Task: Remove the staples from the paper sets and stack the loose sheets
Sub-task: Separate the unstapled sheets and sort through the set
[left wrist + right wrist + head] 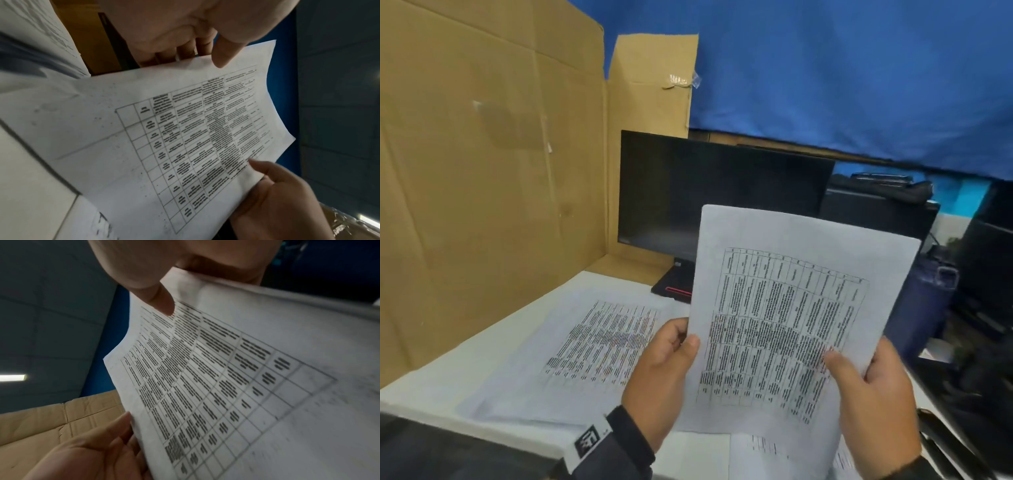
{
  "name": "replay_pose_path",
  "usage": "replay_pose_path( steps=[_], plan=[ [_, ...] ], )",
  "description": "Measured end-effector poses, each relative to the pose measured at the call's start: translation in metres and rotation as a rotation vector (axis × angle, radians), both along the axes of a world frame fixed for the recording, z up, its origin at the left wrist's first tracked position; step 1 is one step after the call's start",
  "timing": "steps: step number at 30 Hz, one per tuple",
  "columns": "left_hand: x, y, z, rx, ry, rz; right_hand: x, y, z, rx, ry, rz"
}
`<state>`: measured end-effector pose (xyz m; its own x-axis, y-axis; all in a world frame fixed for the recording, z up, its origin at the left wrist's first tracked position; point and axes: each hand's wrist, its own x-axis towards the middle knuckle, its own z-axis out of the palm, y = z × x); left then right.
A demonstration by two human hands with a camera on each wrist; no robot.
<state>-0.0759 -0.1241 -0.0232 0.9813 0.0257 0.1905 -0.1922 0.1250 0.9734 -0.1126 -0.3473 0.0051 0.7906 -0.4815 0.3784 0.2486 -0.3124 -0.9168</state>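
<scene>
A cardboard screen [493, 164] and blue cloth [859, 75] wall in a white desk [431, 387], a dark monitor [715, 192] at its back. Printed sheets [592, 339] lie flat on the desk, left of centre. Above them a table-printed sheet [787, 322] is held up, tilted, by both hands: the left hand [657, 373] pinches its left edge, thumb in front, fingers behind; the right hand [873, 394] pinches its lower right edge likewise. Whether it is one sheet or several is unclear.
</scene>
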Motion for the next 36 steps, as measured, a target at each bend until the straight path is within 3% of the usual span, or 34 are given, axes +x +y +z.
replay_pose_path(
  steps=[9, 17, 22, 30, 36],
  plan=[
    [-0.001, -0.010, -0.017, -0.046, 0.059, -0.137, 0.004, -0.004, 0.015, 0.049, -0.141, 0.065],
    [0.001, -0.016, -0.023, 0.000, 0.066, -0.093, 0.009, 0.000, 0.008, 0.077, -0.111, 0.089],
    [0.002, -0.019, -0.027, 0.172, 0.092, 0.001, 0.009, 0.002, 0.008, 0.111, -0.063, 0.101],
    [-0.002, -0.019, -0.023, 0.110, 0.112, -0.016, 0.008, -0.002, 0.008, 0.177, -0.070, 0.115],
    [0.000, -0.014, -0.020, 0.160, 0.076, 0.048, 0.006, -0.008, 0.013, 0.252, -0.073, 0.159]
  ],
)
